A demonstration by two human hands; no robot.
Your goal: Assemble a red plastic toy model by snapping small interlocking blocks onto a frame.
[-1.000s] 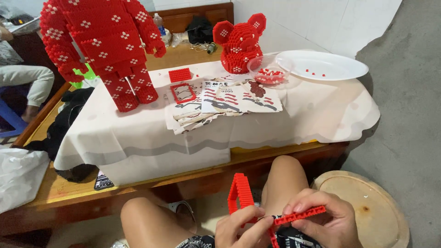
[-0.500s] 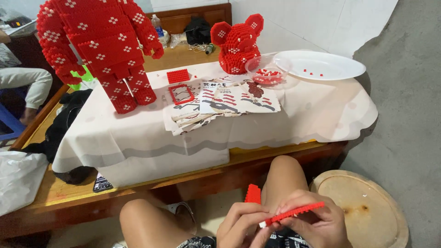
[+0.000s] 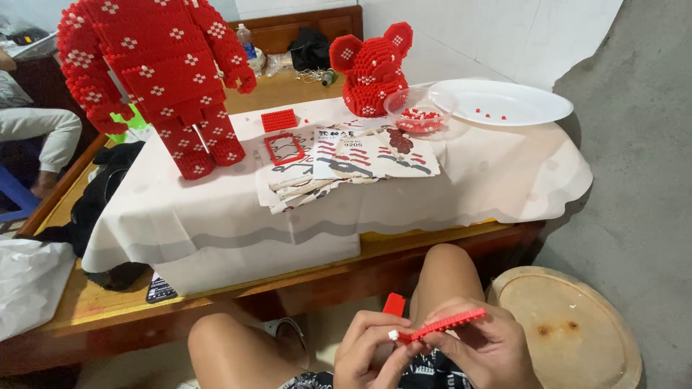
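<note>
Low in the view, over my lap, both hands hold a flat red brick strip [image 3: 445,325]. My right hand [image 3: 490,349] grips its right part from below. My left hand [image 3: 371,353] pinches its left end, where a small white piece shows, and a red block [image 3: 393,305] sticks up behind its fingers. On the table stand a tall red brick figure body [image 3: 162,72] with white flower marks and a red brick bear head [image 3: 371,68].
Instruction booklets [image 3: 353,158], a red frame piece [image 3: 285,148] and a red plate [image 3: 279,119] lie on the white cloth. A clear bowl of small bricks [image 3: 419,112] and a white plate [image 3: 537,108] sit at right. A round wooden stool [image 3: 569,331] stands beside my knee. A seated person's leg [image 3: 36,126] is at left.
The red piece standing up in my left hand has sunk lower behind the fingers. The strip has tilted and stays between both hands. The view has shifted slightly.
</note>
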